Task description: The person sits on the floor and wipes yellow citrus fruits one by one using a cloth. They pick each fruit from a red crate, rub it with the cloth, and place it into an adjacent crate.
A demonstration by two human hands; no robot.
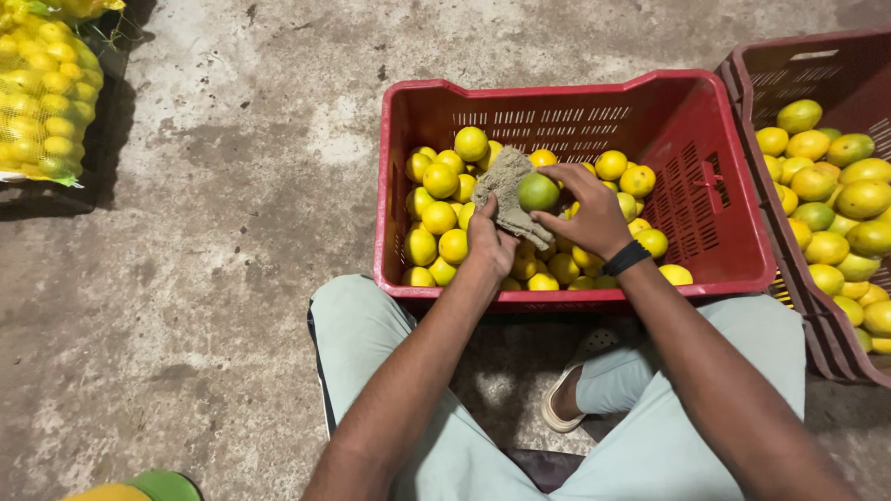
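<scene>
My left hand (489, 243) grips a grey-brown cloth (506, 186) that wraps up behind a greenish round fruit (537, 192). My right hand (591, 215), with a black band on the wrist, closes its fingers around that fruit from the right. Both hands hover over a red plastic crate (724, 223) partly filled with several yellow citrus fruits (438, 218). The crate sits on the floor in front of my knees.
A second dark red crate (780, 70) with larger yellow-green fruits (840, 195) stands at the right. A yellow mesh sack of fruit (42, 93) lies at top left. Stained concrete floor (232, 232) spreads left. My sandalled foot (561, 404) rests below the crate.
</scene>
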